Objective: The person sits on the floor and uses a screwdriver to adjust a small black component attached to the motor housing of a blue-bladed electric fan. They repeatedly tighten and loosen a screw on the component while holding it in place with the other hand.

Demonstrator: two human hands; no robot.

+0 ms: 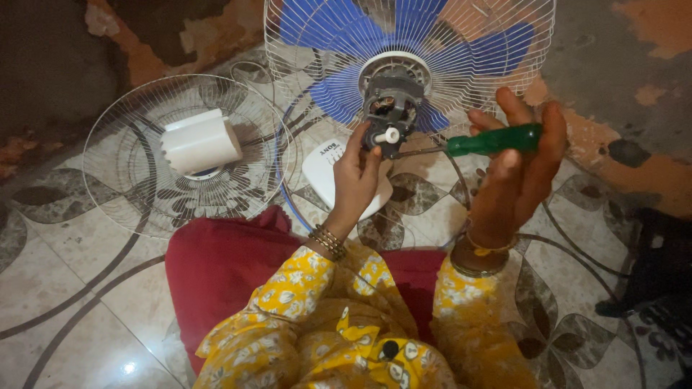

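A fan stands in front of me with its bare grey motor (391,108) facing me, blue blades (339,94) and a white wire guard (468,43) behind it. My left hand (355,176) holds the underside of the motor, fingers by a small white knob (390,135). My right hand (520,169) grips a green-handled screwdriver (494,140) whose thin shaft points left and touches the motor's lower right side.
A loose wire fan guard (144,194) lies on the patterned tile floor at left with a white plastic motor cover (200,142) on it. The fan's white base (321,169) sits under my left hand. Cables (577,248) run across the floor at right.
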